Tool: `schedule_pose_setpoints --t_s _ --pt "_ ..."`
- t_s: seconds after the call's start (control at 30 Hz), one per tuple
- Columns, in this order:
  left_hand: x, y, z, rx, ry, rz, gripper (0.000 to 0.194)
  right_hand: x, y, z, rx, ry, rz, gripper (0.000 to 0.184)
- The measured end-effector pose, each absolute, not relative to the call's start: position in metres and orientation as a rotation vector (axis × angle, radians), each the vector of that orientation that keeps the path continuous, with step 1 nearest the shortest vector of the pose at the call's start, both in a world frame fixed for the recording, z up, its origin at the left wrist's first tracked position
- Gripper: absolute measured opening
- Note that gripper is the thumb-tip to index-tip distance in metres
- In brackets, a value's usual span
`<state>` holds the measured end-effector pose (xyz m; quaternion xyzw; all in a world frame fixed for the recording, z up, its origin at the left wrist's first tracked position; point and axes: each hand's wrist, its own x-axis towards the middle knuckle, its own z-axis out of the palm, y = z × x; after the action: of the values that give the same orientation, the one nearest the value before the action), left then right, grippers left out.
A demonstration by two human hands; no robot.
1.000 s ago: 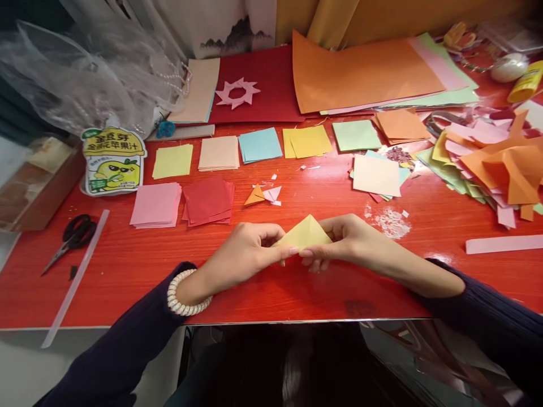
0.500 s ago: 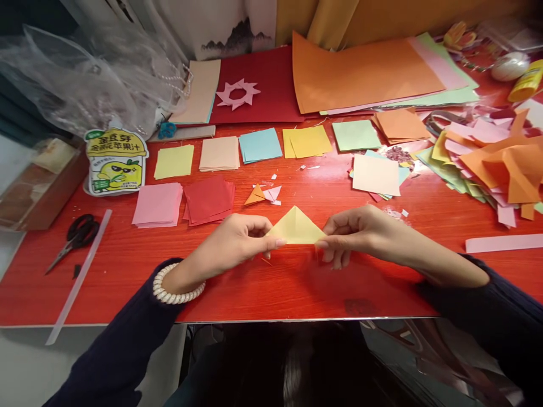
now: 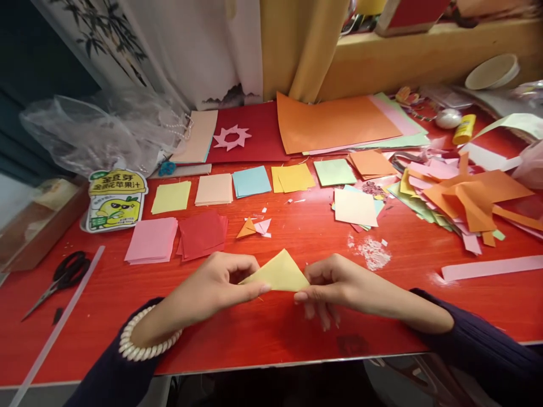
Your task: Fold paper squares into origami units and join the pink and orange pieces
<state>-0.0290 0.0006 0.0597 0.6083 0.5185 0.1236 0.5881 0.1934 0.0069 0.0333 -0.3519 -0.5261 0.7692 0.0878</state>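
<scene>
A pale yellow paper (image 3: 282, 272), folded into a triangle with its point away from me, is held just above the red table (image 3: 263, 333). My left hand (image 3: 224, 282) pinches its left corner between thumb and fingers. At the right corner, the thumb and index finger of my right hand (image 3: 335, 282) grip the sheet, while its other fingers hang below. Beyond the triangle lie small folded orange (image 3: 246, 228) and pink (image 3: 263, 226) pieces. Red paper squares (image 3: 202, 234) are stacked near my left hand.
Black scissors (image 3: 70, 271) and a translucent strip (image 3: 63, 322) lie at left. Stacks of coloured squares, such as blue (image 3: 251, 181), run across the middle. A pink paper ring (image 3: 232, 137) rests on red sheets at the back. Orange scraps (image 3: 470, 192) heap at right.
The camera view has tilted up and shifted right, so the table sits lower in the picture. Both hands still grip the yellow triangle, which is now turned slightly.
</scene>
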Motion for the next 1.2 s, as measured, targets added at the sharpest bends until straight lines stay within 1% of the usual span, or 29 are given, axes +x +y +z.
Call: schedule_pose_setpoints --t_s 0.07,0.17,0.2,0.23,0.27,0.33,0.37,0.43,0.57,0.7,0.8,0.83,0.87,0.97,1.03,1.2 --pt "-0.029 0.001 0.058 1.363 1.239 0.465 0.026 0.194 0.01 0.032 -1.077 -1.436 2.262 0.029" --pt "-0.027 0.0 0.047 1.182 1.288 0.931 0.021 0.191 0.013 0.031 -1.093 -1.203 2.15 0.027" --pt "-0.025 -0.001 0.042 1.119 1.31 1.024 0.017 0.189 0.013 0.03 -1.073 -1.136 2.096 0.026" --pt "-0.021 -0.002 0.037 1.1 1.32 1.035 0.013 0.186 0.012 0.03 -1.047 -1.079 2.04 0.026" --pt "-0.015 -0.003 0.033 1.132 1.309 0.976 0.017 0.183 0.011 0.029 -1.016 -1.039 1.996 0.026" --pt "-0.001 -0.006 0.028 1.207 1.267 0.802 0.033 0.175 0.006 0.026 -0.972 -1.012 1.971 0.027" --pt "0.006 -0.008 0.028 1.243 1.242 0.75 0.034 0.172 0.004 0.024 -0.955 -1.022 1.979 0.027" --pt "0.02 -0.01 0.03 1.221 1.194 0.689 0.031 0.166 -0.001 0.018 -0.898 -1.035 2.006 0.027" --pt "0.03 -0.008 0.035 1.13 1.111 0.688 0.033 0.163 -0.005 0.005 -0.821 -1.082 2.043 0.027" --pt "0.023 -0.002 0.037 1.177 1.155 0.685 0.029 0.168 -0.006 -0.001 -0.846 -1.193 2.148 0.04" --pt "0.017 0.003 0.04 1.245 1.027 0.581 0.04 0.173 -0.006 0.002 -0.903 -1.299 2.211 0.043" --pt "0.015 0.004 0.04 1.261 0.988 0.557 0.041 0.174 -0.006 0.004 -0.92 -1.338 2.209 0.044" --pt "0.013 0.005 0.041 1.269 0.973 0.55 0.039 0.175 -0.006 0.006 -0.937 -1.377 2.201 0.044" --pt "0.008 0.008 0.043 1.209 1.029 0.599 0.024 0.178 -0.006 0.01 -0.99 -1.466 2.162 0.044" --pt "0.002 0.011 0.044 1.151 1.053 0.605 0.02 0.179 -0.007 0.011 -1.017 -1.502 2.141 0.044" --pt "-0.012 0.018 0.05 1.141 1.098 0.57 0.028 0.178 -0.007 0.011 -1.015 -1.544 2.121 0.047"
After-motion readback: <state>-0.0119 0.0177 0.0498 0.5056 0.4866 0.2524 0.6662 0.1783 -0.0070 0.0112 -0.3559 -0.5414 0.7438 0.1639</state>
